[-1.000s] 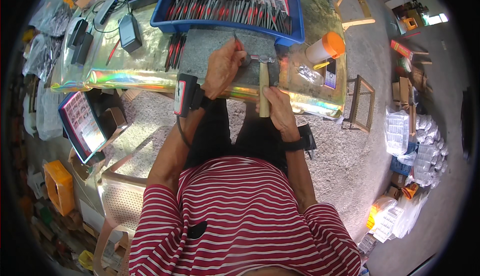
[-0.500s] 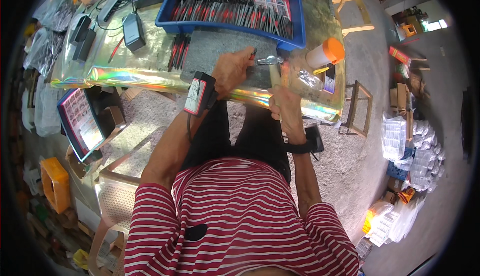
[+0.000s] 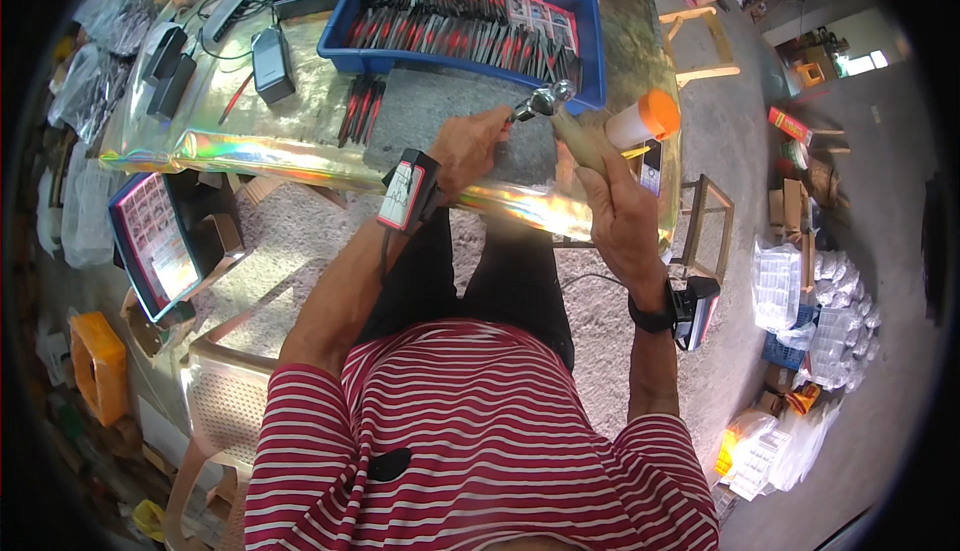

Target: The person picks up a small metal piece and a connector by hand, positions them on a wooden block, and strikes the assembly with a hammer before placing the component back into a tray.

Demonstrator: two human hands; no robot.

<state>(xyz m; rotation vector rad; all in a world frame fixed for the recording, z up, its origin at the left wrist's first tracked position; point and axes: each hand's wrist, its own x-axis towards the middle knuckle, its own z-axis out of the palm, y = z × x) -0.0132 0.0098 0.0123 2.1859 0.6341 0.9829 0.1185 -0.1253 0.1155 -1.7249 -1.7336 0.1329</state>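
My right hand (image 3: 622, 209) is wrapped around the pale wooden handle of a hammer (image 3: 578, 143). Its shiny metal head (image 3: 543, 101) hangs just above the far right part of a grey slab (image 3: 425, 101) on the table. Closed in a pinch, my left hand (image 3: 470, 149) rests over the slab. A small dark piece barely shows at its fingertips, close to the hammer head; most of it is hidden. Left of the slab lie several slim black-and-red pieces (image 3: 362, 111). Many similar pieces fill a blue plastic bin (image 3: 325, 43) beyond the slab.
An orange-lidded container (image 3: 640, 119) stands at the table's right. Black power adapters (image 3: 270, 63) and tangled cables lie at the left on the shiny-covered table (image 3: 225, 136). A plastic chair (image 3: 215, 396) is behind me at left. Wrapped goods (image 3: 835, 321) are stacked on the floor at right.
My right hand has moved right and turned, and the hammer handle now slants, with its head shifted slightly up and right. My left hand stays nearly in place. The view has shifted slightly.
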